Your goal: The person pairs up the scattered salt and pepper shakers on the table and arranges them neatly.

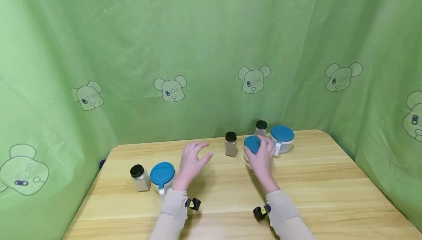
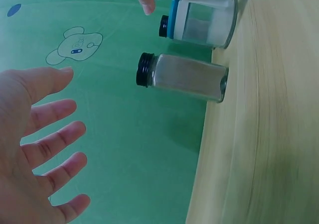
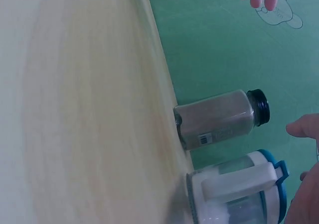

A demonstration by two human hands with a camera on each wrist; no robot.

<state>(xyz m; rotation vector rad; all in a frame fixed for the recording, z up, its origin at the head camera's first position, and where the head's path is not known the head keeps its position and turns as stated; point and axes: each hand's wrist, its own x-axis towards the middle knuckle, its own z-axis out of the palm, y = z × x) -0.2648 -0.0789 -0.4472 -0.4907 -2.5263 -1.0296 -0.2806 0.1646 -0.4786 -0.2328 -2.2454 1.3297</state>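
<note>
My left hand point(image 1: 192, 162) hovers over the table with its fingers spread and holds nothing; in the left wrist view its fingers point(image 2: 56, 143) are apart from everything. Nearest ahead of it stands a square glass jar point(image 1: 230, 145) with a black lid and brownish contents. My right hand point(image 1: 263, 155) is just above a clear jar with a blue lid point(image 1: 252, 143) and a white handle point(image 3: 239, 183). In the right wrist view the thumb point(image 3: 305, 126) is clear of that lid; part of the hand is cut off there.
Behind the right hand stand another black-lidded jar point(image 1: 261, 127) and another blue-lidded jar point(image 1: 282, 137). At left are a black-lidded jar with white contents point(image 1: 141, 179) and a blue-lidded jar point(image 1: 162, 174) beside my left forearm. A green curtain point(image 1: 211, 56) hangs behind the wooden table point(image 1: 227, 203).
</note>
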